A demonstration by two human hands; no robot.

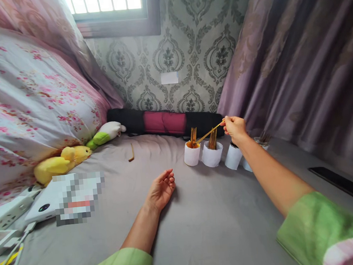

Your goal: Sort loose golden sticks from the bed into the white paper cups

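Note:
My right hand (235,129) pinches the upper end of a thin gold-coloured stick (210,132). The stick slants down to the left, its lower end at the rim of a white-wrapped cup (192,156) that holds several upright gold sticks (193,136). Beside it, a wider white container (212,157) holds more of them. A third white-wrapped container (233,157) with a dark rim stands under my right hand. My left hand (162,190) rests on the grey sheet, palm turned inward, fingers loosely bent and nothing visible in them. A loose thin gold piece with a bent end (131,154) lies further back.
Partly behind my right forearm is a glass jar (261,141) with thin sticks. A dark phone-like slab (347,185) lies at right. Plush toys (62,162), a white device (43,208) and a power strip (8,215) with cables line the left. A black-and-maroon roll (165,123) lies along the wall.

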